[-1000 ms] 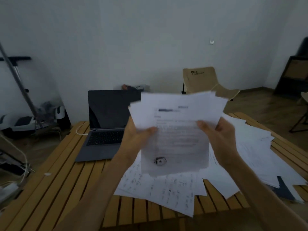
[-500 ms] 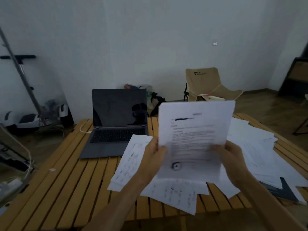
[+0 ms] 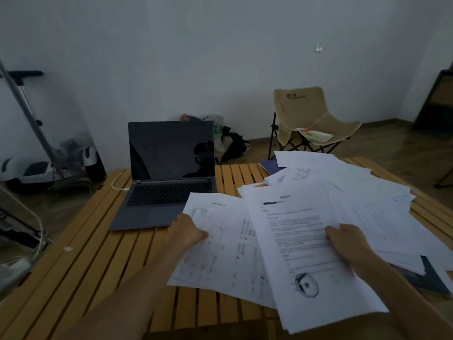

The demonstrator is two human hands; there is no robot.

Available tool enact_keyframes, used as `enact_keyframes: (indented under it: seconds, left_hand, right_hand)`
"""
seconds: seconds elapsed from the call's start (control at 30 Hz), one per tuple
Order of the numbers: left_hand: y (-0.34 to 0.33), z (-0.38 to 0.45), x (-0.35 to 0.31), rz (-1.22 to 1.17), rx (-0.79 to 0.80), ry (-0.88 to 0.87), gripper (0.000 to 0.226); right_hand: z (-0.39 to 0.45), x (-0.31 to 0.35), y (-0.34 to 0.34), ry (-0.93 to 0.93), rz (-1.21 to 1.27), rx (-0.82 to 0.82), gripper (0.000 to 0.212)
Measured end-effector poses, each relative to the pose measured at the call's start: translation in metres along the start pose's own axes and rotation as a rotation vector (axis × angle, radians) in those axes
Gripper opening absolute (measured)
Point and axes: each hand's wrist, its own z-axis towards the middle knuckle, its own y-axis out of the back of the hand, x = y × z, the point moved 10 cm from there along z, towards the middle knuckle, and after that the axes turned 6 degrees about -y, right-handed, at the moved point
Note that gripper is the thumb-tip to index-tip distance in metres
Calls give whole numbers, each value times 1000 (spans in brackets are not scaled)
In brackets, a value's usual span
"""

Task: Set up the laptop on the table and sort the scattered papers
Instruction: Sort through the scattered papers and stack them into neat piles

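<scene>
An open grey laptop (image 3: 171, 182) with a dark screen stands on the slatted wooden table (image 3: 98, 253), back left. Scattered white papers (image 3: 367, 192) cover the table's right half. A printed sheet with a round stamp (image 3: 301, 241) lies tilted over them toward me. My right hand (image 3: 348, 241) grips its right edge. My left hand (image 3: 188, 231) pinches the left edge of a sheet of faint notes (image 3: 220, 246) that lies flat, just in front of the laptop's right corner.
A dark folder (image 3: 426, 278) pokes out under the papers at the right, a blue booklet (image 3: 270, 165) at the back. A white cable (image 3: 117, 185) runs into the laptop's left side. Beyond the table stand a beige folding chair (image 3: 311, 114), floor bags (image 3: 228, 141) and a scooter (image 3: 29, 168).
The stamped sheet, held upright in both hands before, has come down toward the pile. My left hand let go of it and took the notes sheet to the left.
</scene>
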Motion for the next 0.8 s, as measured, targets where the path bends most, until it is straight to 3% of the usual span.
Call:
enact_keyframes:
  seconds: [0.1, 0.13, 0.23, 0.4, 0.53, 0.67, 0.8]
  left_hand:
    - [15, -5, -12, -37, -86, -53, 15]
    - [26, -8, -17, -52, -145, -86, 12]
    - [71, -22, -36, -120, -277, -219, 21]
    - [120, -46, -72, -217, -190, -395, 21]
    - [119, -51, -67, -291, -170, -364, 16]
    - [100, -54, -67, -557, -120, -336, 17]
    - [98, -52, -72, -654, -238, -396, 10]
  right_hand:
    - [-1, 7, -6, 32, -68, -1, 20]
    - [-2, 10, -4, 47, -66, -21, 20]
    - [-8, 19, 12, 91, -43, -97, 19]
    - [-18, 18, 28, 78, 2, -134, 25]
    - [-17, 10, 28, 48, 88, -117, 27]
    - [-10, 8, 20, 40, 146, -77, 19]
    - [-9, 15, 5, 63, 119, -17, 14]
